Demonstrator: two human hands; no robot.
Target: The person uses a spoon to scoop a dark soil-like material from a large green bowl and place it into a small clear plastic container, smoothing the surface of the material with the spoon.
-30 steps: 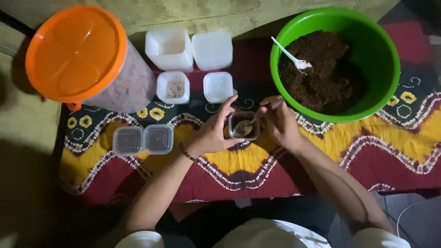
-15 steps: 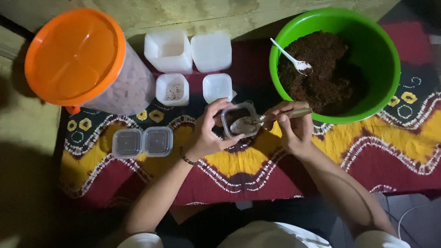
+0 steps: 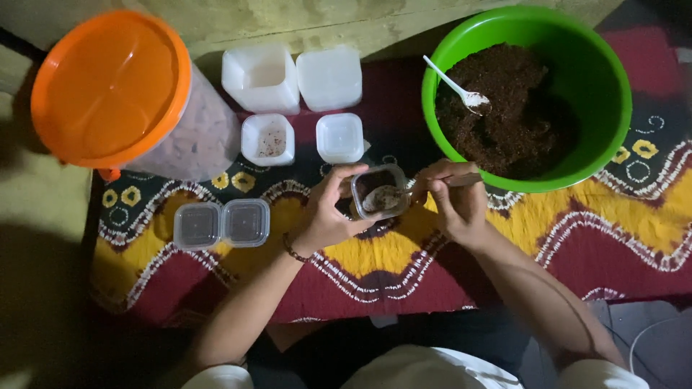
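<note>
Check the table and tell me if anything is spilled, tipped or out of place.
Nothing stands out. The left hand holds a small clear tub level, the right hand works a spoon in it. No brown mix shows on the cloth; it stays in the green bowl. The other containers sit upright.

One green bowl (image 3: 602, 94) of dark mix stands at the cloth's far right corner, one orange-lidded jar (image 3: 108, 86) at the far left. Two spoons: one white (image 3: 455, 86), one metal (image 3: 414, 189). Two large white tubs (image 3: 292, 78) sit along the far edge; five small square containers, perhaps more in shadow: two open-looking white ones (image 3: 303, 138), two lidded (image 3: 222, 225), one held (image 3: 378, 191). Two hands (image 3: 324, 216).
</note>
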